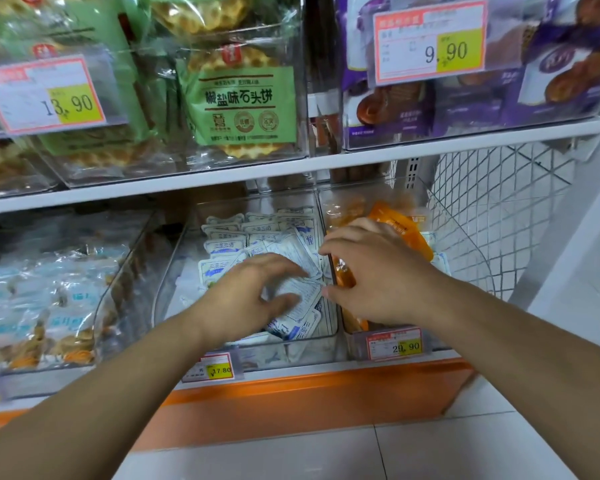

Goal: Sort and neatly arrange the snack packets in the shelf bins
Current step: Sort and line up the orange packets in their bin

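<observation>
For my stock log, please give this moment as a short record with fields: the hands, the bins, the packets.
left hand: fingers spread over the white-blue packets, touching them
right hand: over the divider, on the orange packets
middle bin: clear, white-blue packets, back ones in rows, front ones loose
right bin: orange packets
price tags: 17.80 middle bin, 29.90 right bin

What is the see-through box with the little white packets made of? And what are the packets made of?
The clear lower-shelf bin looks like hard, glossy plastic: you see straight through its walls, and its edges catch the light. The small white-and-blue snack packets look like thin plastic film, smooth and slightly shiny, with crimped sealed edges; paper can't be ruled out from here.
</observation>
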Demonstrator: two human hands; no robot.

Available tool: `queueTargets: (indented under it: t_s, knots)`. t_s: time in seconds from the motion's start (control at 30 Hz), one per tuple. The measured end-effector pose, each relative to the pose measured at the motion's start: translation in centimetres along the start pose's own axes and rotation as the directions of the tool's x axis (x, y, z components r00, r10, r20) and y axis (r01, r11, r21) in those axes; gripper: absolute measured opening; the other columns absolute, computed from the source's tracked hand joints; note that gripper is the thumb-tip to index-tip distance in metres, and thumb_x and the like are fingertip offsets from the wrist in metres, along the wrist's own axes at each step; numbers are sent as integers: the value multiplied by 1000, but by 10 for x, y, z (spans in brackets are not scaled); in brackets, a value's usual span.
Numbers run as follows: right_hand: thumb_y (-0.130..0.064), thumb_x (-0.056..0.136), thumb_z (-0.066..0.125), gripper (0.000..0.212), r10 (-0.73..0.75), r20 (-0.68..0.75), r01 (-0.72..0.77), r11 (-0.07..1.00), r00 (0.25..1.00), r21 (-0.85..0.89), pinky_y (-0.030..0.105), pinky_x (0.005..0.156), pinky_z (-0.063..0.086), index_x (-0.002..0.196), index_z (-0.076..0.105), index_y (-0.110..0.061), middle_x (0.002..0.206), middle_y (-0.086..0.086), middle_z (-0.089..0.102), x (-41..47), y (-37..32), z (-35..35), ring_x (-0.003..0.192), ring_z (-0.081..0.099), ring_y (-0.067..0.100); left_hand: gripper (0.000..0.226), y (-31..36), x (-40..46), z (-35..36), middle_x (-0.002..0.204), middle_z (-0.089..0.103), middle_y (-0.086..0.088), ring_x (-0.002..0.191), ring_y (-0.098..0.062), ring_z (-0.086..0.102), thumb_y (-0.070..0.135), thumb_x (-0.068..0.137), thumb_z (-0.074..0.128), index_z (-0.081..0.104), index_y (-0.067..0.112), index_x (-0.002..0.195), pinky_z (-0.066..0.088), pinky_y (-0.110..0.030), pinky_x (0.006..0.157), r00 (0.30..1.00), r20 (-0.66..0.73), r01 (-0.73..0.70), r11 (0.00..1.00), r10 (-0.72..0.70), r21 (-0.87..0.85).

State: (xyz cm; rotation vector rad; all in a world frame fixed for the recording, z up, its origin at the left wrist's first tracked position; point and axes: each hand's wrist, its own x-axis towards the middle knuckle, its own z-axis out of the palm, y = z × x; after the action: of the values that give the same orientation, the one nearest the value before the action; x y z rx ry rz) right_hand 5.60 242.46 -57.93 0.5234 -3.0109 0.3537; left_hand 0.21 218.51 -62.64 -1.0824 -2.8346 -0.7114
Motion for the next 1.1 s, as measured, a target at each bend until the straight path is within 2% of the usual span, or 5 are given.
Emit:
queueTargets:
  t_s: [0.1,0.4,0.77,0.93,1.1]
  knots:
    - [-59,94,61,67,-4,-10,4,1000,1000,-5,36,122,17,153,44,-33,159,-16,37,0,0,1,148,19,13,61,3,7,19,154,43,14,145,-5,33,63,95,54,46,36,149,24,-31,123,978,203,-82,989,56,122]
    - [-60,93,62,67,7,-4,-7,1000,1000,21,36,121,17,153,43,-35,159,-18,37,-1,1,1,148,18,12,28,-34,-7,-16,99,66,15,100,-10,60,52,80,75,63,31,95,46,-31,94,982,156,28,908,-102,417]
    - [-53,95,63,64,12,-8,-12,1000,1000,27,33,119,14,152,44,-33,159,-17,36,-1,-4,-1,147,15,11,16,4,19,7,89,67,14,71,-3,64,39,96,67,66,32,110,51,-26,70,947,256,195,981,-194,21]
    - [-54,96,62,65,17,-4,-16,999,1000,34,34,120,15,154,41,-34,161,-17,33,-3,-4,-2,147,12,10,60,2,24,23,115,62,4,95,-13,64,49,82,81,58,20,130,55,-31,85,928,181,315,946,-324,80]
    - [-56,96,61,66,14,-2,-14,1000,1000,26,34,121,13,154,41,-35,162,-17,32,-3,-4,-2,148,13,11,83,-15,21,8,83,65,14,77,-3,63,63,67,85,54,38,139,47,-22,72,841,386,406,914,-379,11]
